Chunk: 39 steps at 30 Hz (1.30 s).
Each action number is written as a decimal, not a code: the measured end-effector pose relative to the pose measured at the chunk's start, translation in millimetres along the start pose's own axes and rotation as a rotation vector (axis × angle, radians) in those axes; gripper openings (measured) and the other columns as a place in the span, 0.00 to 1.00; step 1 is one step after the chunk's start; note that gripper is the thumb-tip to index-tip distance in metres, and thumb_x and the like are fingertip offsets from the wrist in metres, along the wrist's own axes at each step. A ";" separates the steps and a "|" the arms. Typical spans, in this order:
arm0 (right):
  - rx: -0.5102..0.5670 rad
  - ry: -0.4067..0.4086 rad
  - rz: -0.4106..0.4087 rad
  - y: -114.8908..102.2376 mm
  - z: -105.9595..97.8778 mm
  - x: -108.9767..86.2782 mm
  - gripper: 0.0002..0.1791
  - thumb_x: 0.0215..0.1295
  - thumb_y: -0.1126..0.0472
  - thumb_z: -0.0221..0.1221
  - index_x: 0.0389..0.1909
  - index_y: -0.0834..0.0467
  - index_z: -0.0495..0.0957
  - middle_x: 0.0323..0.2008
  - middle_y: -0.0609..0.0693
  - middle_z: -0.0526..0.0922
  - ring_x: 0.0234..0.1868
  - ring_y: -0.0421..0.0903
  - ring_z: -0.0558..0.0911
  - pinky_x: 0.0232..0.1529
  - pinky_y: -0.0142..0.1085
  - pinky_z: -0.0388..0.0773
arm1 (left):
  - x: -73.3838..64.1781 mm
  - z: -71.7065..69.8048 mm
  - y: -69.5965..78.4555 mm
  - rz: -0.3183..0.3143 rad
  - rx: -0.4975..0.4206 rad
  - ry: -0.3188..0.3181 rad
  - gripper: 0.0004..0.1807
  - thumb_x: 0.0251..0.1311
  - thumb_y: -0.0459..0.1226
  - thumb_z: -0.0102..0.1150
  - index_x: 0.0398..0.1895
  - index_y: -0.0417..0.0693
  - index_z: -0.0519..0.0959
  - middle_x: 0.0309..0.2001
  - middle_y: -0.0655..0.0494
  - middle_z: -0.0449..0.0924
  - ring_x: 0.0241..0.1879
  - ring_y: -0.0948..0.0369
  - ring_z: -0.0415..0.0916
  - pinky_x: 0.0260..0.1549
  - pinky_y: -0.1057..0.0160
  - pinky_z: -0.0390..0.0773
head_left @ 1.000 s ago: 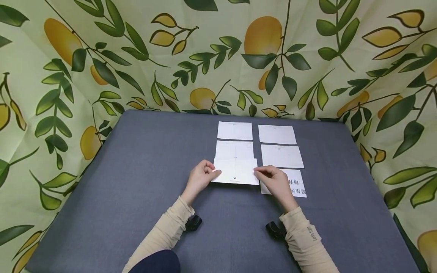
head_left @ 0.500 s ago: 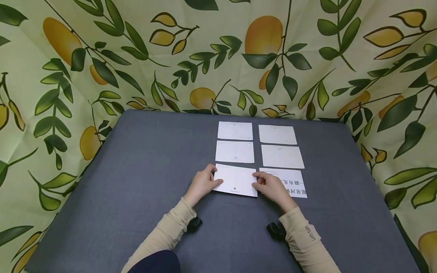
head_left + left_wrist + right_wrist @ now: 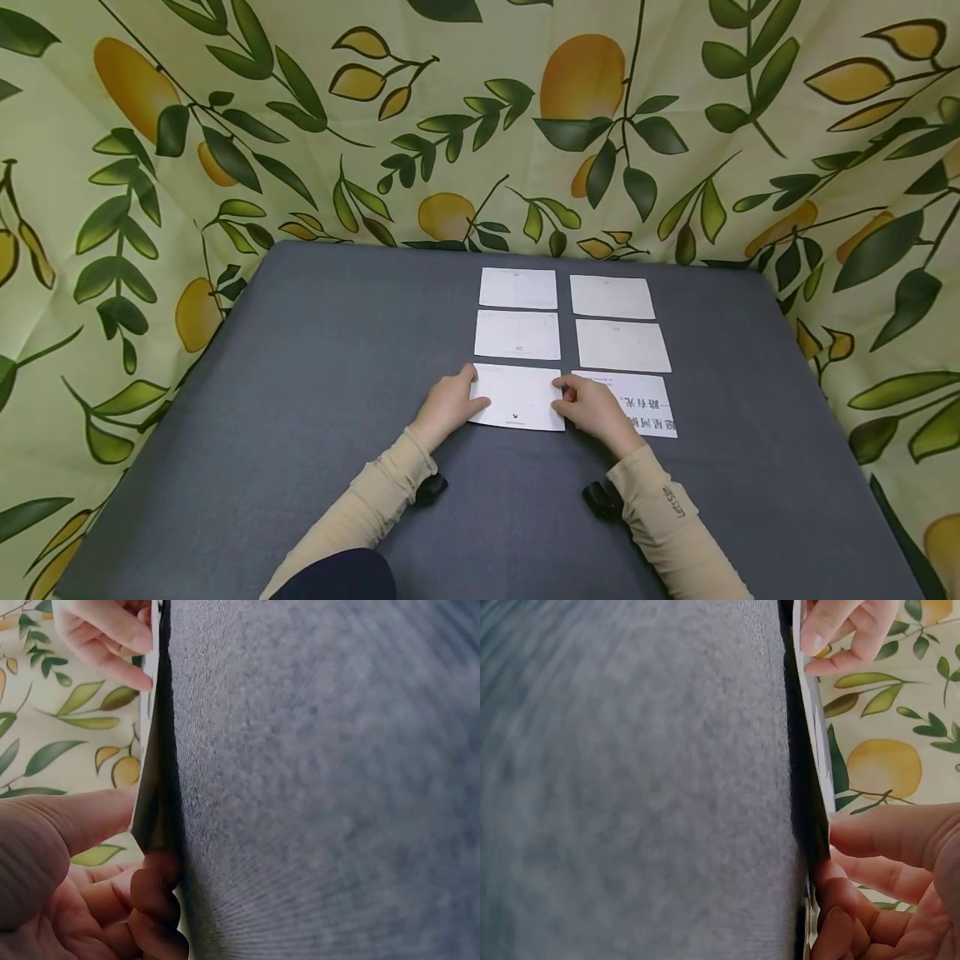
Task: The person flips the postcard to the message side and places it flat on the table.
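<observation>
A white postcard (image 3: 517, 396), with a small dark mark near its near edge, lies between my two hands at the front of the left column of postcards. My left hand (image 3: 448, 404) pinches its left edge, and the left wrist view shows the thumb (image 3: 94, 817) on top with curled fingers under the edge. At the opposite edge, my right hand (image 3: 596, 410) pinches the postcard the same way, thumb (image 3: 877, 827) above and fingers below. Both wrist views show a thin dark gap between the postcard and the cloth. A postcard with printed characters (image 3: 651, 404) is partly hidden by my right hand.
Beyond the held postcard lie two more, a middle one (image 3: 517, 335) and a far one (image 3: 517, 288). The right column has two blank-looking postcards (image 3: 622, 346) behind the printed one. Grey cloth (image 3: 300, 400) covers the table; a fruit-patterned curtain (image 3: 442, 83) hangs around it.
Both hands have drawn the postcard toward the front and lowered it, uncovering the middle postcard. It was tilted half a second ago and now lies straighter. More of the printed postcard shows than a second ago.
</observation>
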State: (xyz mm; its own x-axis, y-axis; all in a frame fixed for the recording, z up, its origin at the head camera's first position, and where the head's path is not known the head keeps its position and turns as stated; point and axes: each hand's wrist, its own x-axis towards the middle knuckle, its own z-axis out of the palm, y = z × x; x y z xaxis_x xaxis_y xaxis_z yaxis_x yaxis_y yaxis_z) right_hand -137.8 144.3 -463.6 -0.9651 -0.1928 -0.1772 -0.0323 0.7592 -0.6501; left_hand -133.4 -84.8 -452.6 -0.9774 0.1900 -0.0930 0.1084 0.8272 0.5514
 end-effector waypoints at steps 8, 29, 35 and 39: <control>-0.061 0.015 -0.027 -6.5 2.1 2.1 0.19 0.55 0.65 0.59 0.49 0.66 0.75 0.19 0.49 0.72 0.19 0.41 0.67 0.22 0.31 0.62 | -2.7 -0.4 6.4 0.046 0.160 0.066 0.20 0.50 0.39 0.67 0.43 0.37 0.73 0.23 0.40 0.81 0.19 0.51 0.77 0.15 0.59 0.72; 0.058 0.191 0.002 4.1 -14.1 -23.4 0.16 0.61 0.58 0.59 0.47 0.62 0.79 0.28 0.53 0.77 0.26 0.42 0.71 0.25 0.32 0.66 | -7.6 -5.4 37.6 0.186 0.060 0.002 0.19 0.56 0.48 0.60 0.42 0.43 0.78 0.34 0.50 0.80 0.28 0.58 0.76 0.23 0.65 0.71; 0.073 0.233 0.093 26.3 -34.7 -37.6 0.19 0.63 0.55 0.57 0.50 0.63 0.77 0.31 0.57 0.80 0.27 0.41 0.74 0.26 0.30 0.68 | -11.6 15.4 68.7 0.287 -0.249 -0.081 0.24 0.58 0.45 0.59 0.55 0.42 0.73 0.49 0.46 0.73 0.42 0.55 0.76 0.38 0.70 0.74; 0.044 0.280 0.145 41.1 -49.0 -46.9 0.22 0.64 0.53 0.55 0.52 0.65 0.75 0.37 0.62 0.80 0.34 0.49 0.77 0.31 0.34 0.69 | -13.0 31.8 88.3 0.265 -0.419 -0.185 0.28 0.59 0.43 0.58 0.60 0.40 0.68 0.55 0.42 0.68 0.49 0.51 0.74 0.43 0.71 0.74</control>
State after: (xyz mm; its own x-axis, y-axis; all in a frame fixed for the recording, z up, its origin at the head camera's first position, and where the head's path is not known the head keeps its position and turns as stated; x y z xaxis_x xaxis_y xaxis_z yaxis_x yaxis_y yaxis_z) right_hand -106.6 215.0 -445.7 -0.9931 0.0986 -0.0638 0.1160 0.7377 -0.6651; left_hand -105.3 2.6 -429.0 -0.8738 0.4854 -0.0293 0.2285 0.4630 0.8564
